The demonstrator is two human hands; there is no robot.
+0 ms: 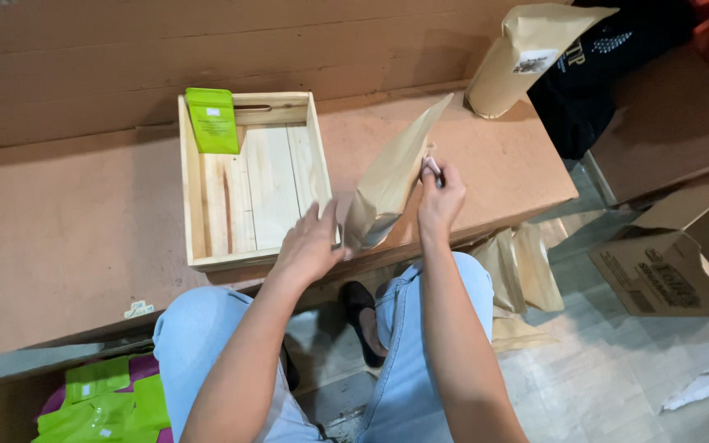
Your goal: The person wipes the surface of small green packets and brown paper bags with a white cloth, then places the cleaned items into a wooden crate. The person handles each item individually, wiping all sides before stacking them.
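A brown kraft paper pouch (389, 182) stands tilted on the low brown table (75, 221), just right of an open wooden crate (252, 176). My left hand (312, 244) grips the pouch's lower left side, beside the crate's front right corner. My right hand (439, 197) pinches the pouch's right edge, with a small pale piece between its fingertips. A green pouch (212, 120) leans upright in the crate's back left corner.
A large filled kraft bag (523, 56) stands at the table's back right, by dark cloth (609, 66). Flat kraft pouches (519, 275) lie on the floor at right, beside a cardboard box (670, 267). Green pouches (104, 402) sit at the bottom left.
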